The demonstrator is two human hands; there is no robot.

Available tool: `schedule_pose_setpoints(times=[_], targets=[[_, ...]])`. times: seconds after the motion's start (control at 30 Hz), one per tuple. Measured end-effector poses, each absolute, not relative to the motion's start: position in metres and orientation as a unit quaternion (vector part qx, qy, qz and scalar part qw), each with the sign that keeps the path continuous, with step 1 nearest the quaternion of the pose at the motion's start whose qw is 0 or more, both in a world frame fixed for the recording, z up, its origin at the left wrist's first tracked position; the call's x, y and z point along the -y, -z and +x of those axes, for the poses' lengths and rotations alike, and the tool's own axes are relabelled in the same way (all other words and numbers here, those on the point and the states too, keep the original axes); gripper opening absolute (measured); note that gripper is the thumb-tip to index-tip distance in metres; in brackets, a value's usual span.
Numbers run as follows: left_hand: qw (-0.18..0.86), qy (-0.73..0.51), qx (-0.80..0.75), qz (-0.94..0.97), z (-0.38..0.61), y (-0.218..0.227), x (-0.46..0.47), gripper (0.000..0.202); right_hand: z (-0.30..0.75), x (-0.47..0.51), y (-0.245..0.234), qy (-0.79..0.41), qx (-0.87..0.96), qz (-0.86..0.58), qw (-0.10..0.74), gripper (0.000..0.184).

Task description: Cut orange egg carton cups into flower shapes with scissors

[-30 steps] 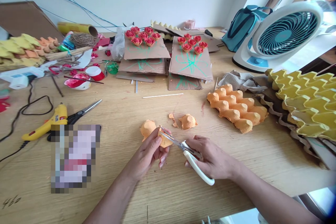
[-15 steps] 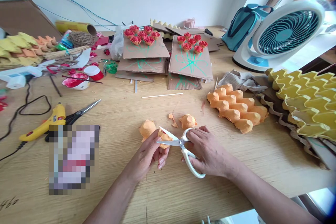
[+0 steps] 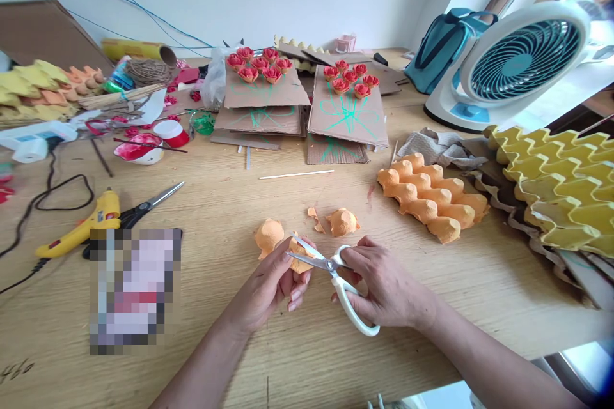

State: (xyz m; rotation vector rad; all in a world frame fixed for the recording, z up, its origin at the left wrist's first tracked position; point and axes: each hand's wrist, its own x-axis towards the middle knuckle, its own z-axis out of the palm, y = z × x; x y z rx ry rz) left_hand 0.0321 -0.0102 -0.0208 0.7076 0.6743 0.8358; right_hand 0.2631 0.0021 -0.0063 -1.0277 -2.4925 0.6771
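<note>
My left hand (image 3: 275, 287) pinches an orange egg-carton cup (image 3: 301, 264) between thumb and fingers. White-handled scissors (image 3: 355, 307) are in my right hand (image 3: 388, 284), fingers through the loops. The blades are slightly apart and lie across the cup, close to my left thumb. Just behind my left hand sits a second orange cup (image 3: 269, 236), dome up. A third cup (image 3: 344, 222) rests beyond the scissors, with a torn orange scrap (image 3: 315, 220) beside it.
An orange egg-tray piece (image 3: 426, 195) and stacked yellow egg trays (image 3: 566, 185) lie at right. A fan (image 3: 522, 64) stands behind them. Cardboard panels (image 3: 348, 115) with red flowers are at the back. A yellow glue gun (image 3: 103, 211) and black-handled scissors (image 3: 148, 204) lie left.
The scissor blades have closed somewhat toward each other over the cup. The lower handle has swung slightly down and right with my right hand. My left hand has barely moved.
</note>
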Motion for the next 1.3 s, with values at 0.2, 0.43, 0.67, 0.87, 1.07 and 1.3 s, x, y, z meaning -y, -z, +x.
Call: schedule_pose_setpoints(times=[0.2,0.43,0.67,0.87,1.07,1.3], targets=[[0.790,-0.399,-0.318,0.340,0.032,0.022,0.011,0.038,0.265,0.000,0.009,-0.246,0.883,-0.357,0.179,0.031],[0.770,-0.406,-0.319,0.376,0.031,0.023,0.010,0.042,0.266,0.000,0.009,-0.269,0.880,-0.349,0.177,0.031],[0.709,-0.398,-0.365,0.454,0.032,0.018,0.009,0.037,0.264,-0.002,0.007,-0.217,0.888,-0.376,0.152,0.026],[0.691,-0.393,-0.367,0.483,0.031,0.021,0.010,0.038,0.266,-0.003,0.007,-0.219,0.894,-0.360,0.153,0.027],[0.702,-0.391,-0.354,0.478,0.028,0.027,0.011,0.047,0.266,0.000,0.008,-0.235,0.894,-0.344,0.167,0.030],[0.716,-0.400,-0.315,0.477,0.025,0.034,0.011,0.048,0.264,0.002,0.008,-0.242,0.892,-0.334,0.185,0.031]])
